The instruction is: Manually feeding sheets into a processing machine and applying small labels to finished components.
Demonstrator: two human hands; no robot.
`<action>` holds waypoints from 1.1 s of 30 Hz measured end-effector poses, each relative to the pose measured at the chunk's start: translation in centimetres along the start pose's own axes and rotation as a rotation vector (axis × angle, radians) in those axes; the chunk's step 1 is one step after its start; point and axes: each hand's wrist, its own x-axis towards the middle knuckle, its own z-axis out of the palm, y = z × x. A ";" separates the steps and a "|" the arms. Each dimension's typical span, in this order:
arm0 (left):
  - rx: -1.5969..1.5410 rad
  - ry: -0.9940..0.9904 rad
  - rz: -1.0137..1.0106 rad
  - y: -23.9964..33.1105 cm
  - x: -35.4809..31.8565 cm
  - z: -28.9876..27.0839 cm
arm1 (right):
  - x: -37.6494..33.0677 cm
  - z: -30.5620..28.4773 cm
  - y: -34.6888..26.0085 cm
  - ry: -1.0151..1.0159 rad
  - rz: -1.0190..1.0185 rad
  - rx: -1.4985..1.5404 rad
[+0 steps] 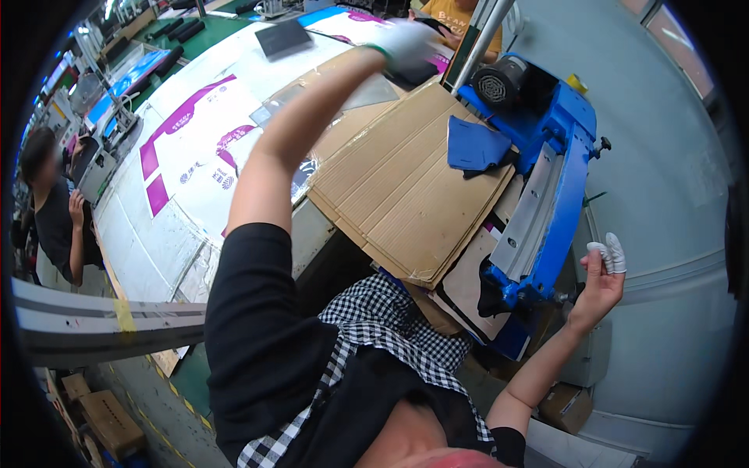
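My left hand (409, 43), in a white glove, reaches far forward over the table's far side. Motion smears its fingers, so what it holds, if anything, is hidden; dark material (413, 72) lies just below it. My right hand (599, 287) is raised to the right of the blue machine (573, 148), with white covers on some fingertips. Its fingers are loosely bent, with no object visible in them. Between my arms a large cardboard sheet (398, 179) bears a small pile of blue flat pieces (474, 144).
Left, a white worktable (187, 226) carries printed sheets and a dark grey plate (282, 39). The machine's motor (496, 83) stands beside the cardboard. One person (58, 203) works at far left, another (456, 15) beyond the table. Boxes (113, 421) sit on the floor.
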 end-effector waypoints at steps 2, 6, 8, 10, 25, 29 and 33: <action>0.063 -0.045 0.218 4.1 -1.4 0.5 | -0.2 -0.4 -0.3 0.016 0.065 0.015; 0.055 0.244 0.658 16.8 -5.6 1.3 | 0.1 -0.4 -2.5 -0.210 0.149 -0.062; -0.242 0.261 0.853 21.8 -8.0 -0.4 | 0.6 -1.7 -1.6 -0.395 0.036 -0.242; -0.094 0.149 0.874 26.3 -9.5 -0.5 | 1.5 -1.9 -0.6 -0.550 -0.144 -0.374; 1.386 -0.025 1.833 40.1 -15.8 6.5 | 0.8 2.9 -4.8 -0.741 -0.016 -0.252; 0.922 0.165 1.618 41.4 -17.4 6.4 | -1.1 0.4 -6.2 -0.659 0.070 -0.313; 0.453 0.279 1.406 41.6 -18.0 5.7 | -0.7 1.8 -3.9 -0.340 0.230 -0.540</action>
